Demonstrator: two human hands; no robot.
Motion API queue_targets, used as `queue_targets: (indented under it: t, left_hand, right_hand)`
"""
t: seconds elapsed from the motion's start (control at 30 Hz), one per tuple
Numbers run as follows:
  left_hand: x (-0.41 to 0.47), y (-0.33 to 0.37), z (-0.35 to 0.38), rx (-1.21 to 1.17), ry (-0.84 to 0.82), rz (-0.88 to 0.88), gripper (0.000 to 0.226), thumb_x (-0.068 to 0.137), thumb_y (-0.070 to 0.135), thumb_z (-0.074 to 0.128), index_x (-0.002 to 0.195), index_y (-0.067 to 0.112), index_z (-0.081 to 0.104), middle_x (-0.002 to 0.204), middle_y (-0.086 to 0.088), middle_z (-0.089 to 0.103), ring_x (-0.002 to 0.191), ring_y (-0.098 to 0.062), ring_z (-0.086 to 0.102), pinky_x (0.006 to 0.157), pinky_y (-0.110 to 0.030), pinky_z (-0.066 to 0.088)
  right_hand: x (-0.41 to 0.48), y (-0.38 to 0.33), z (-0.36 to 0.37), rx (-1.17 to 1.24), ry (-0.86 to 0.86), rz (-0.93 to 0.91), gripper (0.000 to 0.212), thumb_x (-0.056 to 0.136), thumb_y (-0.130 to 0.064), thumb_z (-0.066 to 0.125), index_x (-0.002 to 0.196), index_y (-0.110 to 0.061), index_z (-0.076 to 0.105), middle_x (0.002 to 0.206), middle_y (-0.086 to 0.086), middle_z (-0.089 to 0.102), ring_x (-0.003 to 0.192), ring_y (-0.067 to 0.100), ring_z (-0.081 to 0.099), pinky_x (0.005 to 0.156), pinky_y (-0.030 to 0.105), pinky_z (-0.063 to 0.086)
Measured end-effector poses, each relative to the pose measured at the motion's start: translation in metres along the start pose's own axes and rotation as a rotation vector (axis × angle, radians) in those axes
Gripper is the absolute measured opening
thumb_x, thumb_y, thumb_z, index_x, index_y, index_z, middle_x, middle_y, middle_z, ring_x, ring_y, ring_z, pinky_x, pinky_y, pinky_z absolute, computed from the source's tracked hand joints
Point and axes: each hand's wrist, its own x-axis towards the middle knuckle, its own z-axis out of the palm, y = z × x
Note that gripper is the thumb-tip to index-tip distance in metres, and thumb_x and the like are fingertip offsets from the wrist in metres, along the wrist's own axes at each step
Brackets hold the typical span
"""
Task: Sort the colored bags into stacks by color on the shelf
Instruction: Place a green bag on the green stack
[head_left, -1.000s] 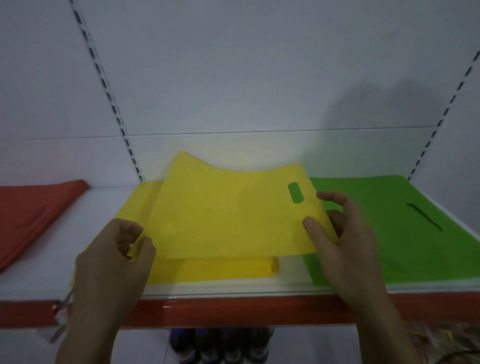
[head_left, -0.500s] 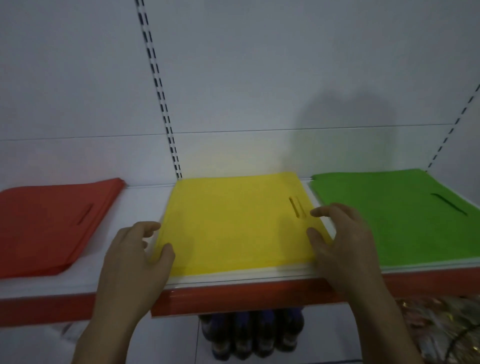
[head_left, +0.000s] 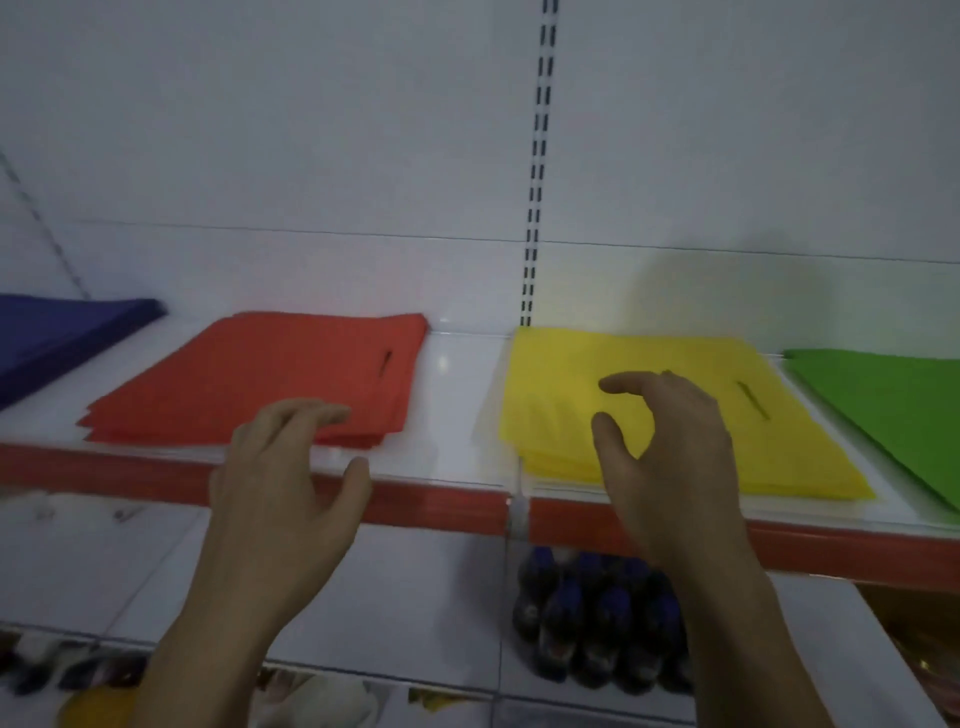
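Flat bags lie in stacks by colour on a white shelf (head_left: 447, 395) with a red front edge. From left to right: a blue stack (head_left: 57, 332), a red stack (head_left: 270, 374), a yellow stack (head_left: 561, 384) and a green stack (head_left: 893, 405). My left hand (head_left: 291, 478) hovers at the shelf's front edge by the red stack's near corner, fingers loosely curled, holding nothing. My right hand (head_left: 670, 457) hangs over the near part of the yellow stack, fingers relaxed, empty. Whether either hand touches a bag is unclear.
A slotted upright (head_left: 537, 166) runs down the white back wall. On the lower shelf stand several dark bottles with blue caps (head_left: 597, 618). Blurred packets (head_left: 93, 670) lie at the bottom left.
The yellow bag went from held and lifted to lying flat on its stack, and both hands let go. The view then swung left, bringing the red and blue stacks in.
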Motion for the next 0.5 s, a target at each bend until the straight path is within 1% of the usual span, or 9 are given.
queue_targets:
  t: [0.07,0.1,0.17,0.2,0.27,0.33,0.4,0.5]
  left_hand:
    - [-0.015,-0.026,-0.027,0.012,0.045,-0.068,0.032,0.086,0.038,0.059,0.118,0.035,0.057,0.125,0.014,0.050,0.121,-0.016,0.047,0.101,-0.050,0.042]
    - [-0.023,-0.039,-0.041,0.026,0.065,-0.109,0.032,0.088,0.039,0.060,0.120,0.036,0.056,0.127,0.014,0.050,0.123,-0.017,0.046,0.102,-0.051,0.041]
    - [-0.038,-0.066,-0.071,0.090,0.103,-0.190,0.036,0.090,0.039,0.060,0.124,0.034,0.055,0.131,0.010,0.052,0.125,-0.018,0.046,0.103,-0.056,0.041]
    - [-0.046,-0.080,-0.086,0.134,0.122,-0.237,0.039,0.089,0.040,0.061,0.127,0.033,0.054,0.134,0.009,0.052,0.126,-0.019,0.046,0.103,-0.058,0.042]
    - [-0.065,-0.109,-0.115,0.227,0.158,-0.348,0.043,0.089,0.045,0.060,0.129,0.034,0.052,0.139,0.008,0.049,0.125,-0.020,0.048,0.098,-0.060,0.046]
    - [-0.088,-0.137,-0.141,0.315,0.195,-0.446,0.044,0.089,0.048,0.057,0.130,0.034,0.051,0.138,0.008,0.049,0.122,-0.020,0.050,0.094,-0.059,0.049]
    - [-0.111,-0.160,-0.163,0.368,0.235,-0.542,0.042,0.089,0.042,0.060,0.129,0.033,0.052,0.136,0.010,0.049,0.123,-0.018,0.048,0.095,-0.057,0.048]
    - [-0.135,-0.188,-0.189,0.425,0.264,-0.696,0.045,0.089,0.041,0.063,0.131,0.035,0.049,0.139,0.014,0.044,0.129,-0.013,0.043,0.102,-0.054,0.045]
  right_hand:
    - [-0.005,-0.037,0.029,0.096,-0.074,-0.072,0.026,0.086,-0.027,0.061,0.110,-0.023,0.069,0.107,-0.015,0.060,0.125,0.025,0.051,0.107,0.045,0.039]
    - [-0.008,-0.057,0.044,0.149,-0.130,-0.106,0.027,0.085,-0.028,0.060,0.110,-0.025,0.068,0.107,-0.018,0.057,0.124,0.020,0.051,0.107,0.038,0.037]
    - [-0.014,-0.096,0.075,0.216,-0.243,-0.206,0.025,0.087,-0.026,0.062,0.111,-0.026,0.067,0.108,-0.018,0.058,0.117,0.011,0.051,0.101,0.024,0.033]
    - [-0.018,-0.115,0.090,0.244,-0.294,-0.258,0.024,0.088,-0.023,0.065,0.112,-0.026,0.066,0.109,-0.016,0.060,0.114,0.010,0.052,0.098,0.021,0.033]
    - [-0.028,-0.154,0.120,0.305,-0.403,-0.338,0.027,0.089,-0.019,0.068,0.115,-0.026,0.066,0.112,-0.014,0.061,0.113,0.010,0.053,0.097,0.022,0.034]
    - [-0.040,-0.191,0.149,0.354,-0.507,-0.426,0.030,0.088,-0.019,0.068,0.117,-0.026,0.065,0.113,-0.015,0.060,0.113,0.010,0.054,0.096,0.019,0.033]
    - [-0.052,-0.225,0.176,0.387,-0.618,-0.511,0.033,0.089,-0.022,0.068,0.121,-0.025,0.063,0.115,-0.016,0.060,0.113,0.010,0.054,0.093,0.015,0.030]
    - [-0.070,-0.273,0.216,0.395,-0.812,-0.640,0.043,0.092,-0.034,0.065,0.133,-0.029,0.055,0.130,-0.015,0.055,0.123,0.008,0.047,0.097,0.020,0.030]
